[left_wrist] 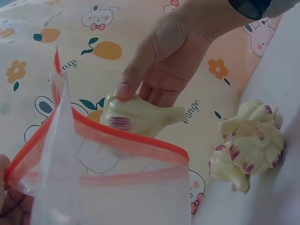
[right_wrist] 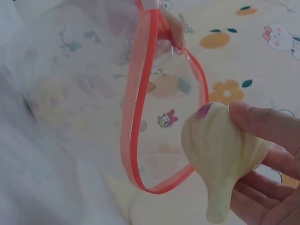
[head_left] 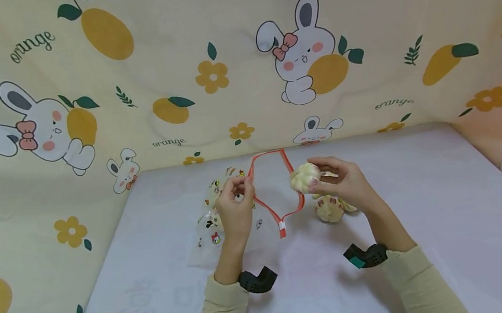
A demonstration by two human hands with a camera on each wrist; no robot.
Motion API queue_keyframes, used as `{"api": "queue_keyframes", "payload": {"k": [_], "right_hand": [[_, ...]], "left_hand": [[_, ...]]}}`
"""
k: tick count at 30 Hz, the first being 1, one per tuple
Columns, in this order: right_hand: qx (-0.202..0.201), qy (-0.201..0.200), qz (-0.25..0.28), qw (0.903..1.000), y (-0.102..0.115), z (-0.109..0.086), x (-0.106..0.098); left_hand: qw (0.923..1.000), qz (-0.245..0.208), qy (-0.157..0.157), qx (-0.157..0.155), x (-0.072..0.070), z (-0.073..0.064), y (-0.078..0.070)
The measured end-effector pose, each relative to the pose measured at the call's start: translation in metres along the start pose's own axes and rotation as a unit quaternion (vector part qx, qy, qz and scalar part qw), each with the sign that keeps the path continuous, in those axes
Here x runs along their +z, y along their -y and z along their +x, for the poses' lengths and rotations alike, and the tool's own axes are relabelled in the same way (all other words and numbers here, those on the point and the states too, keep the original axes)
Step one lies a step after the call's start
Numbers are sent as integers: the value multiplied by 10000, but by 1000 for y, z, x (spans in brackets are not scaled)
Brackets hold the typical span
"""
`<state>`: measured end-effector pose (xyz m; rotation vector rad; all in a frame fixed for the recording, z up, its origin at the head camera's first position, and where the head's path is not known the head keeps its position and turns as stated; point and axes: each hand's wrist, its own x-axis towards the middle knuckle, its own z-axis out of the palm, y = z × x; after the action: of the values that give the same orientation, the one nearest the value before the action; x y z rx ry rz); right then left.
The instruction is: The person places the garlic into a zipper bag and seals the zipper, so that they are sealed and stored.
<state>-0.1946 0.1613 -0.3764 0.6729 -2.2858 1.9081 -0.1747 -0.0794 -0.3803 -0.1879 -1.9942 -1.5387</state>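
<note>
My left hand [head_left: 236,211] pinches the edge of a clear zip bag [head_left: 210,242] with cartoon prints. The bag's orange-red zip rim [right_wrist: 132,140] is spread into a wide loop, with a white slider [head_left: 281,225] at its near end. In my right hand [head_left: 347,182] a garlic bulb [head_left: 304,177], cream with purple streaks, is held between thumb and fingers. The bulb is right at the rim on the right side of the bag mouth, its stem [right_wrist: 219,206] pointing down in the right wrist view. Part of the left hand is hidden in the left wrist view.
Several more garlic bulbs [left_wrist: 257,146] lie grouped on the white tabletop [head_left: 425,197], below and behind the right hand. A cloth backdrop [head_left: 239,64] printed with rabbits and oranges rises behind the table. Each wrist wears a black camera mount [head_left: 258,280].
</note>
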Motion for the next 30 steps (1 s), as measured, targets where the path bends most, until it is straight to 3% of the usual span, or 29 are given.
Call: {"api": "queue_keyframes", "payload": {"k": [10,30], "right_hand": [[269,81,-111,9995,1,0,7],[363,165,-339,9986,-3,1,20]], "left_hand": [[9999,20,7,-126,-1,-1,-1],[10000,-11,-95,17,2,-1,-1]]}}
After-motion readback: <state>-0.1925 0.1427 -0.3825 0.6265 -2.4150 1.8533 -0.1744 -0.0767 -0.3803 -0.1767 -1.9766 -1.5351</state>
